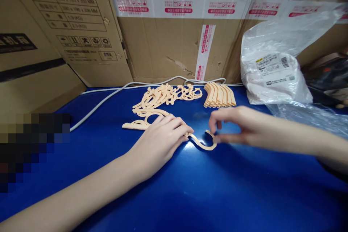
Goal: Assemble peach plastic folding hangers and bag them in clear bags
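On the blue table lies a beige plastic folding hanger (135,126), with its hook (202,146) pointing to the right. My left hand (167,134) lies over the hanger's middle, its fingers closed round the part where the hook begins; the hand hides much of the body. At the curved end of the hook is my right hand (231,125), slightly blurred, with thumb and bent fingers at the curve. Behind the hanger sits a loose pile of beige hanger arms (157,97), with several hooks (190,92) beside it. A neat row of hanger arms (219,95) lies further right.
Cardboard boxes (168,43) stand along the back and left of the blue table (185,195). A white cable (100,104) runs along the back edge. At the right is a white plastic bag (274,69) with a label, and clear plastic film (320,117) before it.
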`<state>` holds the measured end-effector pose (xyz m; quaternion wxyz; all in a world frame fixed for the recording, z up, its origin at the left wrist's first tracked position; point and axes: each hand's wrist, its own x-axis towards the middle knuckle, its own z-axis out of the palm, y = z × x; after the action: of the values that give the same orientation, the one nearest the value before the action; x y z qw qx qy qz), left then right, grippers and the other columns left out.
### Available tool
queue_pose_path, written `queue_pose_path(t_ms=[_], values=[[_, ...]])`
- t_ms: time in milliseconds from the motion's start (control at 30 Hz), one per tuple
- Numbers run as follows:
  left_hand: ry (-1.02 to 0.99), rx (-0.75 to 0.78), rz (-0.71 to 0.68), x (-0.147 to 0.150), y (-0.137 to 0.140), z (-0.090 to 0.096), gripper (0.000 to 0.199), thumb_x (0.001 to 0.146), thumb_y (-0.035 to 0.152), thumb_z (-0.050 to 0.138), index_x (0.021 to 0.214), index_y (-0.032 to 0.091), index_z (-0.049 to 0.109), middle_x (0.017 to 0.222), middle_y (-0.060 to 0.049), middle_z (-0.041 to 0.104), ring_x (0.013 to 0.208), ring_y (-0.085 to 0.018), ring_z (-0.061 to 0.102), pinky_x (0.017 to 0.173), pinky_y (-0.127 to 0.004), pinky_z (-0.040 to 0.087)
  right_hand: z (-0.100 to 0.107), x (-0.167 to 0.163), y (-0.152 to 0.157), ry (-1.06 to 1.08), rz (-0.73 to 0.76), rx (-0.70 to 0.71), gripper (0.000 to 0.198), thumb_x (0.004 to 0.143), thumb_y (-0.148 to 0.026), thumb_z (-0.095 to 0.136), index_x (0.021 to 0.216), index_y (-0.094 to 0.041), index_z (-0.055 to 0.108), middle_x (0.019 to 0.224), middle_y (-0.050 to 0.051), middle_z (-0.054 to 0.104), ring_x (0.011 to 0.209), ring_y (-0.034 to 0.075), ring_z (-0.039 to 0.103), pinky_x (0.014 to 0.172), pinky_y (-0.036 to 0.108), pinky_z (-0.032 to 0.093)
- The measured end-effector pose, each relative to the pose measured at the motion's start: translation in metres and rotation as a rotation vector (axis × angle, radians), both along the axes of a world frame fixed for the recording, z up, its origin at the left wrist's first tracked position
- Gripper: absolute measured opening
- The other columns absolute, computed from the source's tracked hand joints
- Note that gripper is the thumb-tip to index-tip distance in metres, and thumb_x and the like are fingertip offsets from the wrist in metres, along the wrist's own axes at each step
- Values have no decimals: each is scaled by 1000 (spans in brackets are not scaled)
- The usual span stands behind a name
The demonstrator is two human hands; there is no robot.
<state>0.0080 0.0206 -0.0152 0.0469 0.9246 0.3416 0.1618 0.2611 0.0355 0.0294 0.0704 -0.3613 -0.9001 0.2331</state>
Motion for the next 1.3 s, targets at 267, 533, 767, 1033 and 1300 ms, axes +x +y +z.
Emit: queue_pose_path(t_ms=[267, 533, 767, 1033, 1300], values=[[-25, 0, 4, 1, -1, -1, 16, 100, 23, 49, 105, 19, 63, 105, -4, 67, 96, -22, 56, 83, -37, 39, 8, 66, 76, -87, -702, 299, 40, 88, -54, 55, 104, -17, 58, 85, 10, 67, 71, 20, 57, 66, 33, 39], [-19, -36, 0, 0, -1, 0, 15, 99, 25, 52, 106, 19, 64, 104, -3, 66, 96, -22, 54, 83, -37, 38, -29, 81, 96, -21, -845, 78, 68, 78, -66, 58, 121, -13, 53, 76, 6, 66, 61, 20, 59, 57, 31, 44], [-41, -59, -1, 0, 0, -1, 16, 99, 29, 53, 104, 20, 65, 103, -3, 64, 96, -22, 54, 83, -37, 39, -38, 83, 105, 33, -868, 78, 66, 77, -61, 60, 123, -13, 56, 72, 3, 65, 62, 19, 59, 56, 30, 43], [-56, -61, 3, -1, 0, 0, 16, 99, 26, 52, 105, 18, 64, 105, -4, 64, 95, -21, 55, 83, -38, 41, -18, 76, 87, -13, -955, 237, 51, 84, -41, 58, 123, -9, 57, 83, 14, 70, 73, 24, 62, 68, 34, 43], [-40, -72, -2, -1, -1, 2, 16, 99, 21, 49, 106, 18, 64, 107, -6, 62, 96, -23, 54, 83, -39, 42, 8, 69, 64, 69, -929, 321, 44, 87, -39, 55, 122, -13, 56, 73, 10, 69, 64, 21, 60, 65, 34, 43]])
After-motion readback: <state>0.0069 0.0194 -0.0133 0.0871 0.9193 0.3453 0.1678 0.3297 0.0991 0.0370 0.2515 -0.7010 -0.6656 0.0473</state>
